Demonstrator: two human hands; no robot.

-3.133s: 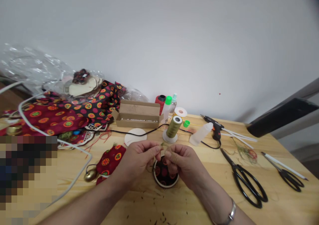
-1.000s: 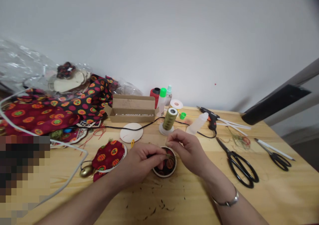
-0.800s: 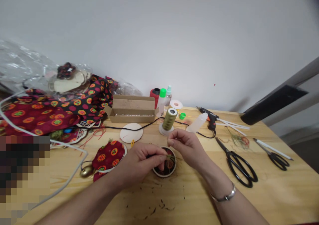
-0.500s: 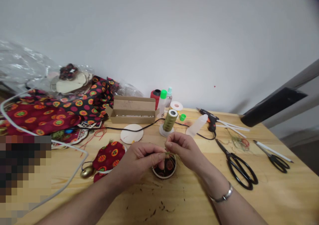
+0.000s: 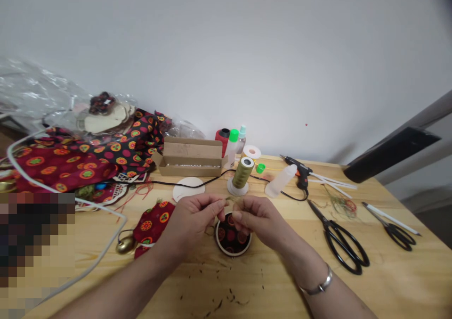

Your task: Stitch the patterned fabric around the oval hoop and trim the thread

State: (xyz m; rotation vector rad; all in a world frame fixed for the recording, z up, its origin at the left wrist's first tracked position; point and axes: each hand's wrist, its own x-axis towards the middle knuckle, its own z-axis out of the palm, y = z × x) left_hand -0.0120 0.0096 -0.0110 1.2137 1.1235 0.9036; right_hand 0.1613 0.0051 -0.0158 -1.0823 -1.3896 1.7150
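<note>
Between my two hands runs a thin olive-green thread [image 5: 231, 198]. My left hand [image 5: 203, 213] pinches it with thumb and forefinger; my right hand [image 5: 256, 215] has its fingers closed on the other side of it. Just below my fingertips lies a round dark fabric-covered disc [image 5: 231, 239] with a pale rim and a red pattern. A spool of olive thread [image 5: 243, 174] stands upright behind my hands. To the left of my left hand lies a dark red patterned fabric piece [image 5: 153, 222] beside a brass bell [image 5: 125, 243].
Large black scissors [image 5: 344, 243], small scissors [image 5: 397, 234] and a glue gun [image 5: 300, 170] lie on the right. A white squeeze bottle [image 5: 281, 181], an open cardboard box [image 5: 192, 163] and a white disc [image 5: 187, 189] are behind. Patterned fabric [image 5: 70, 161] piles up at left.
My fingertips have drawn apart a little, with the thread between them. More of the dark disc shows beneath. The view has shifted slightly.
</note>
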